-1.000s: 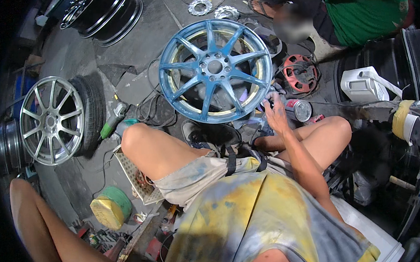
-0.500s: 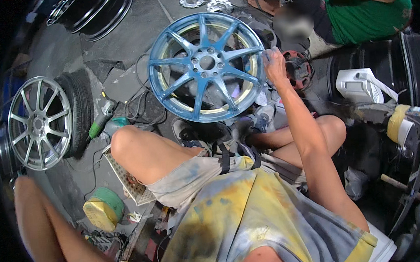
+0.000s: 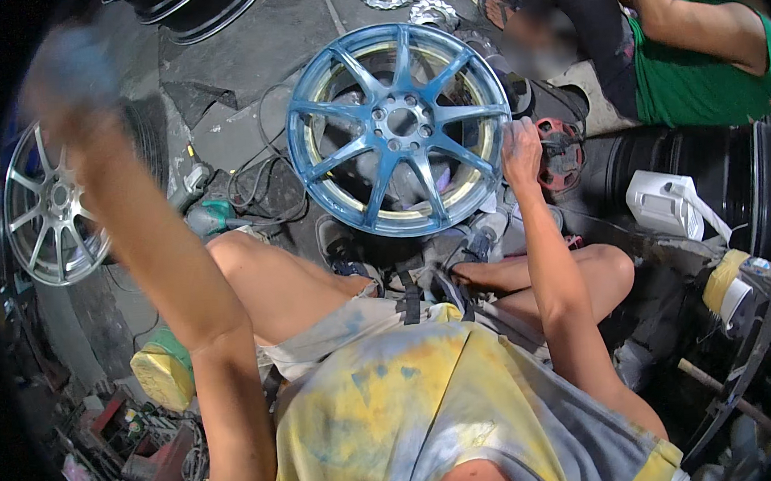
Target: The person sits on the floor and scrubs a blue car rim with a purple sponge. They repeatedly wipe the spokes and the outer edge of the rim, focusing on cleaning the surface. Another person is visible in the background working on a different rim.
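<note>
Blue wheel rim point(image 3: 403, 92): head view, just beyond my shoes point(image 3: 490, 227).
Right hand point(image 3: 522, 149): fingers curled at its right edge; I cannot tell whether pinching.
Left hand point(image 3: 74, 74): blurred, well apart; finger state unclear.
Tipping risk: one-sided steadying could let it slip.

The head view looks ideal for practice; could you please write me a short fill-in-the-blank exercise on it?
The person's right hand is at the edge of the ____ wheel.
The co-worker wears a top that is ____ in colour.
The raised, blurred hand is the person's ____ one.

Missing words: blue; green; left.
</note>
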Demonstrator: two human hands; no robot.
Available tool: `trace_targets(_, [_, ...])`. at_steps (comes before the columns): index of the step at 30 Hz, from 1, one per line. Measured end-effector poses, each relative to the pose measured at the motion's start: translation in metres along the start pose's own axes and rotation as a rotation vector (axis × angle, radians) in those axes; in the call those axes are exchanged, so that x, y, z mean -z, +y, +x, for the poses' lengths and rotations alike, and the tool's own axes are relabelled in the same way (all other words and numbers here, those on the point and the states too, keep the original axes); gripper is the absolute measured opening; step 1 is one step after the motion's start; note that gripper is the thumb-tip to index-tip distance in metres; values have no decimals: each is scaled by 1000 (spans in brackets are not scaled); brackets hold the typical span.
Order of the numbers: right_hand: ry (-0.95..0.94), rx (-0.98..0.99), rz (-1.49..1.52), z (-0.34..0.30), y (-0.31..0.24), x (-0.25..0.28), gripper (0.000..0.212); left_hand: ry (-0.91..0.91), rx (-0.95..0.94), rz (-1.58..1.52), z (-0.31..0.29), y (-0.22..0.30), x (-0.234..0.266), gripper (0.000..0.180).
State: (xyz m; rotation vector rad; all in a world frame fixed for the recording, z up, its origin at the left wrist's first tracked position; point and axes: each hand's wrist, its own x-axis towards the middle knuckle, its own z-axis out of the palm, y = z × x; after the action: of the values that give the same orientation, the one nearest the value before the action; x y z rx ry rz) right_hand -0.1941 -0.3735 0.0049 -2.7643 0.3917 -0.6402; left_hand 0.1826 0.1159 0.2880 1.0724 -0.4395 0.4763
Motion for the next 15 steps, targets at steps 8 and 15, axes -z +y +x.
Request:
trace_targets(8, [32, 7, -22, 2, -8, -7, 9, -403, 354, 1341, -214, -180, -13, 60])
trace_targets(15, [31, 2, -62, 7, -7, -9, 12, -242, 839, 1472, -301, -181, -11, 76])
